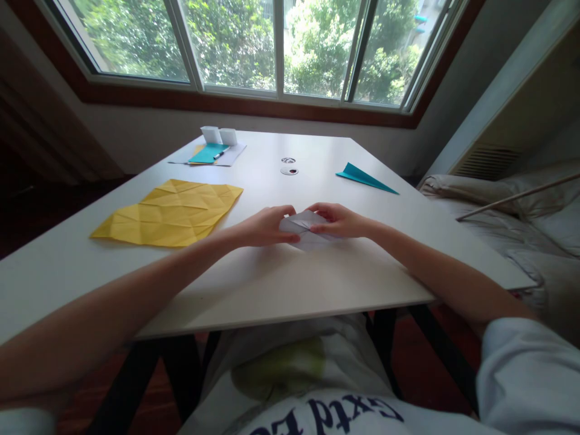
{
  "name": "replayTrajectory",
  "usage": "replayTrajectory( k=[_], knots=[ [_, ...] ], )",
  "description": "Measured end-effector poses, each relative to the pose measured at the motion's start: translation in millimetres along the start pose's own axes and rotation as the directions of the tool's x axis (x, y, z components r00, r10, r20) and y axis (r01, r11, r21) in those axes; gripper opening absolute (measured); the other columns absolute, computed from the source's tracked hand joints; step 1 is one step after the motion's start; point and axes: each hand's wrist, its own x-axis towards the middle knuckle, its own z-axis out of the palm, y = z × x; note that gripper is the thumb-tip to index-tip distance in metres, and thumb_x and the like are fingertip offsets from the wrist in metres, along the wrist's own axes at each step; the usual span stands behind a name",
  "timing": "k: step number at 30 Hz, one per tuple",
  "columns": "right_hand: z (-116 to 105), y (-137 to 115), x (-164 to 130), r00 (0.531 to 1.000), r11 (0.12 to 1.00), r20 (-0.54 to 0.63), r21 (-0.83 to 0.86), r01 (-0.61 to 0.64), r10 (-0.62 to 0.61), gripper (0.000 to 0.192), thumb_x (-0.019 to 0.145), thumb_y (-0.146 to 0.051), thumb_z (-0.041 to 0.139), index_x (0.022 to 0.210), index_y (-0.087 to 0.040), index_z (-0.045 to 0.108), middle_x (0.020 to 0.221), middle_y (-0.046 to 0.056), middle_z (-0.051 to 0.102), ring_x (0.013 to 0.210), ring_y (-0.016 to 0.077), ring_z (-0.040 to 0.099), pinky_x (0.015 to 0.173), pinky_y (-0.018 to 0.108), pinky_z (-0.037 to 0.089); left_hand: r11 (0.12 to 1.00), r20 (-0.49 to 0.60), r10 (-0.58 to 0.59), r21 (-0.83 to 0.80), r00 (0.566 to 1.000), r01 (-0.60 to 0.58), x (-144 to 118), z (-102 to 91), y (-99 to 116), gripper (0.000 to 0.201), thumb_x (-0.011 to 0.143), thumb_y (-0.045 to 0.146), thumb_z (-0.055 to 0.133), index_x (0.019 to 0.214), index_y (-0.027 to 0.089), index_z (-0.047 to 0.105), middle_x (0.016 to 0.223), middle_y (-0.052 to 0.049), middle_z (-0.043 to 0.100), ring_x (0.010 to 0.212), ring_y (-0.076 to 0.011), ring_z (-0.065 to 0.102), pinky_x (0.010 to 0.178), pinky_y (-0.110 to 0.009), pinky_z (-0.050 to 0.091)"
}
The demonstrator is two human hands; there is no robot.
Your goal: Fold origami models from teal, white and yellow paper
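A: Head view: left hand (267, 226) and right hand (338, 221) both pinch a small folded white paper sheet (304, 232); it rests mid-table.

B: And around them?

A: A creased yellow paper square (170, 212) lies to the left; a teal paper dart (365, 177) sits far right on the white table (272, 284).

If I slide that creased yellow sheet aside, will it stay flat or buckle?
The yellow sheet looks thin and heavily creased, so it would probably flex along its folds. Lying loose on the smooth white table, it likely slides easily and weighs little.
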Motion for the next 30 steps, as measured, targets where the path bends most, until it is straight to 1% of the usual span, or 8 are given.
replayTrajectory(
  k=[2,5,13,18,24,28,30],
  knots=[
    [-1,1,0,1.0,0.998,0.013,0.062,0.0,0.0,0.041,0.076,-0.04,0.062,0.109,-0.015,0.055,0.09,0.006,0.065,0.073,0.014,0.059,0.058,0.024,0.044,1.0,-0.002,0.006,0.006,1.0,-0.006,-1,-0.4,1,0.043,0.068,0.047,0.059,0.099,0.017,0.054,0.088,-0.004,0.064,0.074,-0.0195,0.058,0.058,-0.026,0.04],
    [-1,3,1,1.0,0.994,0.021,0.105,-0.004,0.002,0.04,0.075,-0.037,0.063,0.107,-0.014,0.055,0.087,0.005,0.065,0.071,0.0135,0.059,0.057,0.024,0.044,1.0,-0.004,0.012,0.015,1.0,-0.012,-2,-0.9,2,0.044,0.069,0.048,0.059,0.101,0.017,0.054,0.09,-0.005,0.065,0.075,-0.0192,0.058,0.058,-0.026,0.041],
    [-1,1,1,0.999,0.998,-0.047,0.055,0.014,-0.011,0.031,0.073,-0.028,0.063,0.1,-0.013,0.056,0.086,0.006,0.064,0.073,0.0147,0.058,0.06,0.026,0.045,0.997,-0.017,0.011,0.074,1.0,-0.01,-3,-1.3,4,0.043,0.07,0.044,0.058,0.104,0.019,0.053,0.092,-0.006,0.065,0.076,-0.0203,0.06,0.057,-0.025,0.04],
    [0,-1,0,0.991,0.999,-0.127,-0.045,0.028,-0.033,0.026,0.073,-0.026,0.06,0.096,-0.014,0.058,0.083,0.004,0.064,0.071,0.0139,0.057,0.061,0.026,0.043,0.991,-0.034,0.012,0.133,0.999,-0.008,-3,-0.5,4,0.04,0.072,0.041,0.055,0.105,0.02,0.052,0.089,-0.005,0.065,0.072,-0.0195,0.061,0.055,-0.024,0.039],
    [2,-7,-3,0.967,0.982,-0.234,-0.176,0.063,-0.104,0.021,0.074,-0.025,0.057,0.093,-0.015,0.059,0.078,0.001,0.061,0.066,0.0114,0.052,0.057,0.023,0.039,0.961,-0.113,0.044,0.277,0.993,-0.012,-5,-0.6,7,0.035,0.076,0.04,0.051,0.106,0.022,0.051,0.088,-0.005,0.066,0.073,-0.0208,0.061,0.057,-0.025,0.04],
    [3,-12,-5,0.952,0.968,-0.276,-0.244,0.067,-0.135,0.016,0.073,-0.024,0.056,0.087,-0.016,0.06,0.072,0.0,0.06,0.061,0.0098,0.048,0.054,0.022,0.037,0.926,-0.147,0.081,0.378,0.986,-0.02,-6,-1.2,10,0.032,0.08,0.037,0.047,0.108,0.022,0.05,0.088,-0.005,0.067,0.073,-0.0216,0.062,0.058,-0.026,0.04],
    [3,-13,-6,0.945,0.955,-0.284,-0.284,0.08,-0.164,0.014,0.073,-0.024,0.055,0.084,-0.016,0.06,0.069,-0.001,0.059,0.059,0.0092,0.046,0.054,0.021,0.036,0.911,-0.147,0.088,0.412,0.985,-0.02,-7,-1.0,11,0.031,0.081,0.037,0.045,0.107,0.022,0.05,0.089,-0.004,0.067,0.074,-0.0214,0.063,0.059,-0.025,0.04]
  ],
)
